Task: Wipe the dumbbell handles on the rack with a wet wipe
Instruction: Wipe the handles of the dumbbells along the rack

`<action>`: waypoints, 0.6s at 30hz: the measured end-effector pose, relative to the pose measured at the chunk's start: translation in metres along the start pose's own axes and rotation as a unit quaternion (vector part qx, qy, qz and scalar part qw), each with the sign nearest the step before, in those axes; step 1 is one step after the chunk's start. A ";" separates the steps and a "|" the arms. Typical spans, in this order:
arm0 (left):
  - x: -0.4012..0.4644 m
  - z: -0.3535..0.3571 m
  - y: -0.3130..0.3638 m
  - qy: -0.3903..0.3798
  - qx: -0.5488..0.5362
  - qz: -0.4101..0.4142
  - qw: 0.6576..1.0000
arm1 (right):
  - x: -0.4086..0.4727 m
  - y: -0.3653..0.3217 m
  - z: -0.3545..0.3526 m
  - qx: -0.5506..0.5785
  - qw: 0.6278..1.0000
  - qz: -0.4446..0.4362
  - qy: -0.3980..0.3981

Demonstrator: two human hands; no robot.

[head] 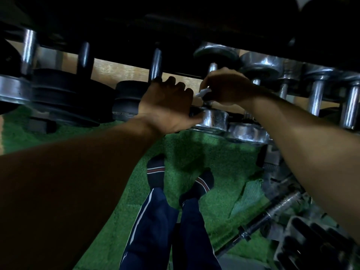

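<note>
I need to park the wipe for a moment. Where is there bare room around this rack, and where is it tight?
Bare green turf lies open left of the feet, below the black plates. The rack is packed: chrome dumbbells sit side by side under the right hand holding the wipe. Lower right is cluttered by a loose bar.

Dumbbells (212,117) sit side by side along the rack (175,26), a loose bar (272,213) lying on the floor (109,221) below its right end.
</note>
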State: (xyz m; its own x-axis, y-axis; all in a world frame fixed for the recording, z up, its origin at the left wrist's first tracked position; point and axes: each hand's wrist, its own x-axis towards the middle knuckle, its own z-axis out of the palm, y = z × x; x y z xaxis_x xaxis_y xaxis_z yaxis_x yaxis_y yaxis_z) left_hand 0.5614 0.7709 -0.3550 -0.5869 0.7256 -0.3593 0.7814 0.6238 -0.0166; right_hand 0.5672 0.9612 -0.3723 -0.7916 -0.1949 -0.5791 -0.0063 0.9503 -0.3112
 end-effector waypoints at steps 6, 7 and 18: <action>-0.001 -0.001 -0.002 0.009 -0.013 0.004 1.000 | -0.017 0.003 0.009 0.086 0.995 0.014 -0.040; -0.001 -0.003 -0.002 0.006 -0.013 0.005 1.000 | -0.023 0.004 0.008 0.107 0.993 0.032 -0.034; -0.001 -0.005 -0.005 -0.014 -0.010 0.010 1.000 | -0.080 0.045 0.014 0.152 0.978 0.124 0.064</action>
State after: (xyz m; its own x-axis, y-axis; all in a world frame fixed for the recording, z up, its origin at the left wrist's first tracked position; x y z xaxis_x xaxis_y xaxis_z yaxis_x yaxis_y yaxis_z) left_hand 0.5574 0.7686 -0.3501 -0.5652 0.7298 -0.3846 0.7881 0.6154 0.0096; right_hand 0.6386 1.0160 -0.3505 -0.8163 0.0834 -0.5715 0.3627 0.8441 -0.3949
